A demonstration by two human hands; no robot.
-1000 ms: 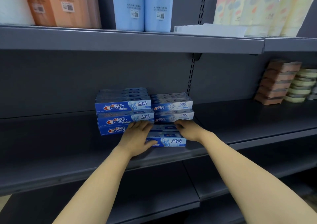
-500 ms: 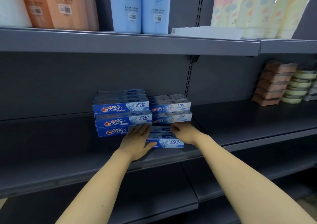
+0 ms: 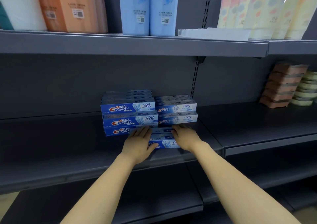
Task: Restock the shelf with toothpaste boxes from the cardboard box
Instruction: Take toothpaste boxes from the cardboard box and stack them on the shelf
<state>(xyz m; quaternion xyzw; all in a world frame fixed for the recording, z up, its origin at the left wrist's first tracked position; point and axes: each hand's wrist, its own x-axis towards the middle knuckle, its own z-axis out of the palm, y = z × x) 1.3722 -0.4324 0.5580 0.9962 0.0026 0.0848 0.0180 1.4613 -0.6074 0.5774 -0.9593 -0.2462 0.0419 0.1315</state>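
The front toothpaste box [image 3: 163, 142] lies flat on the middle shelf [image 3: 68, 158], just before two stacks of toothpaste boxes [image 3: 130, 114]. The left hand [image 3: 139, 142] rests flat across its left end, thumb at the front face; the right hand [image 3: 186, 137] lies on its right end, fingers extended. Neither grip closes on it. Judged light, stiff, crushable carton with glossy, slippery faces; best held at the ends.

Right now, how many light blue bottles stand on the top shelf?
2. One light blue bottle stands left of its twin, side by side on the grey metal top shelf, right of the orange packs. More may sit hidden behind.
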